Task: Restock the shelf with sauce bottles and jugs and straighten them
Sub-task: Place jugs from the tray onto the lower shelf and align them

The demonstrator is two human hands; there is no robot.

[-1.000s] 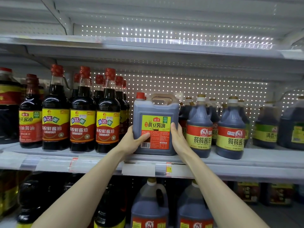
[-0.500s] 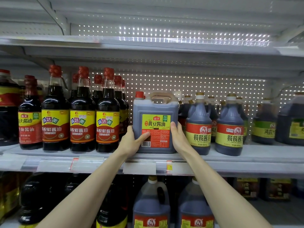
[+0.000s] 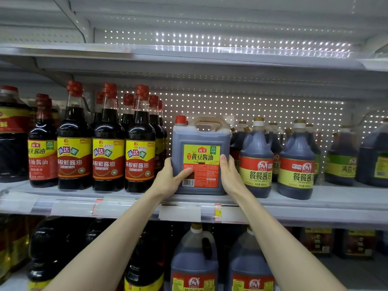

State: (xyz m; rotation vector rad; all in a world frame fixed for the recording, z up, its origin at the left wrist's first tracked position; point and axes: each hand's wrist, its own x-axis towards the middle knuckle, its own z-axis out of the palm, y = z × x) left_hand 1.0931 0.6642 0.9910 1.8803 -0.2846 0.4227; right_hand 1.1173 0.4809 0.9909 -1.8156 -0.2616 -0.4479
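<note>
Now, hold: the jug (image 3: pixel 200 141) is being clamped between left grip (image 3: pixel 170 181) and right grip (image 3: pixel 230 177).
Advice: it is best being squared gently, with the bottles (image 3: pixel 139 156) beside the left grip being left untouched.

Gripping a squarish grey plastic sauce jug (image 3: pixel 200 156), red-capped with a yellow-and-red label, by its sides with left hand (image 3: pixel 170 179) and right hand (image 3: pixel 230 175), left thumb laid across the label. Set upright at the front of the white metal shelf (image 3: pixel 336 197), between tall red-capped dark glass bottles (image 3: pixel 139 152) and round-shouldered grey jugs (image 3: pixel 256 148), just beside the latter.
</note>
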